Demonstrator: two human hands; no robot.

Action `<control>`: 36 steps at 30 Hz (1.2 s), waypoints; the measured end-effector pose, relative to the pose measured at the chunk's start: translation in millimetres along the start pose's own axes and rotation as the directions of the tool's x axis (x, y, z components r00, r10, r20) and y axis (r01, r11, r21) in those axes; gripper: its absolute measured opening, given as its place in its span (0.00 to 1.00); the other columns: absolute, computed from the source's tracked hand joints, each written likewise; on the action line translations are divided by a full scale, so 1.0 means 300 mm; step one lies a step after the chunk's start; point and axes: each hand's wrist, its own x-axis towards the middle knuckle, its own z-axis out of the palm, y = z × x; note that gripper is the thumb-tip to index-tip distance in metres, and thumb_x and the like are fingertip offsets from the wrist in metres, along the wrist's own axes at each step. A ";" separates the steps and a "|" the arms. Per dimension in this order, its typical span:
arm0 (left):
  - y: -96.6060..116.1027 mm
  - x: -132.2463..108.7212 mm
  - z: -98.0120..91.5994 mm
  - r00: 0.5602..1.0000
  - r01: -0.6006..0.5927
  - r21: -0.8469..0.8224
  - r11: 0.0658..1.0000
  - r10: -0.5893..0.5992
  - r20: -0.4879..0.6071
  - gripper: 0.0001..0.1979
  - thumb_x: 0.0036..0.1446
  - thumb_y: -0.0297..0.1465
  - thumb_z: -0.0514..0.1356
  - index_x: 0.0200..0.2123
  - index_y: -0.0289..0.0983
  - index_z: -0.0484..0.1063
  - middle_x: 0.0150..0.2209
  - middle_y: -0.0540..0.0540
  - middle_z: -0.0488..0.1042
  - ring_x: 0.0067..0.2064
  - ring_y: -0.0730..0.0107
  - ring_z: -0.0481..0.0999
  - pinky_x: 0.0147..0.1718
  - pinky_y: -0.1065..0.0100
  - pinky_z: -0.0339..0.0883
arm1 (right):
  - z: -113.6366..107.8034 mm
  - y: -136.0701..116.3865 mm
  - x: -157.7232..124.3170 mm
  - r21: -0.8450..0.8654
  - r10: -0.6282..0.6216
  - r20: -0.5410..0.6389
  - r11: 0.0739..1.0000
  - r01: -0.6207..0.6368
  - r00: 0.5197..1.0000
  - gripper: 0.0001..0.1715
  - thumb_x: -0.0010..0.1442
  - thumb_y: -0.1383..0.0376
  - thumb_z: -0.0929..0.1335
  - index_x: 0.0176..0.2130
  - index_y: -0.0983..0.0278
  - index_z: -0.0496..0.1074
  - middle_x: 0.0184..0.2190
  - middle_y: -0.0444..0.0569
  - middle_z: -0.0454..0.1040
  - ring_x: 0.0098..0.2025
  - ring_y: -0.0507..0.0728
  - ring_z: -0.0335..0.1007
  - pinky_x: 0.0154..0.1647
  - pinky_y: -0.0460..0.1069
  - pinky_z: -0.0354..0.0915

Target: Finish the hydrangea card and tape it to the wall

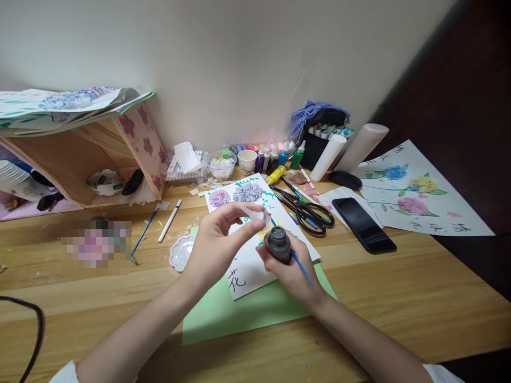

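Ahead of the right hand [290, 275], passage is obstructed by scissors [298, 204] and phone [364, 225]; the near-right tabletop [423, 303] can be crossed freely.

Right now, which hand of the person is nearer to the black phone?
Right. The right hand, around a dark bottle, is left of the black phone; the left hand, with a white nozzle, is farther left.

The bottle [279, 248] is dark grey, the brush [302, 268] blue.
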 end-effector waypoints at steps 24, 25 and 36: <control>0.026 -0.072 0.029 0.816 -0.550 0.536 0.640 0.548 0.184 0.09 0.48 0.29 0.67 0.34 0.39 0.72 0.30 0.48 0.76 0.34 0.66 0.71 0.35 0.65 0.64 | -0.004 0.006 -0.020 -0.126 -0.185 -0.011 0.975 0.182 0.983 0.13 0.51 0.63 0.70 0.29 0.62 0.61 0.20 0.37 0.57 0.22 0.48 0.51 0.21 0.43 0.53; 0.028 -0.071 0.030 0.811 -0.559 0.527 0.640 0.555 0.185 0.09 0.48 0.29 0.67 0.34 0.38 0.72 0.30 0.47 0.76 0.33 0.67 0.71 0.35 0.66 0.64 | -0.004 0.006 -0.021 -0.116 -0.195 -0.017 0.975 0.192 0.981 0.12 0.51 0.63 0.70 0.29 0.62 0.61 0.20 0.37 0.57 0.22 0.48 0.51 0.21 0.43 0.53; 0.052 -0.056 0.022 0.890 -0.451 0.349 0.821 0.383 0.248 0.08 0.52 0.26 0.64 0.38 0.34 0.75 0.37 0.44 0.78 0.40 0.67 0.75 0.43 0.67 0.65 | -0.007 -0.002 -0.015 0.081 -0.230 0.006 0.970 0.229 0.973 0.11 0.48 0.69 0.68 0.35 0.62 0.66 0.26 0.41 0.65 0.26 0.50 0.60 0.25 0.44 0.60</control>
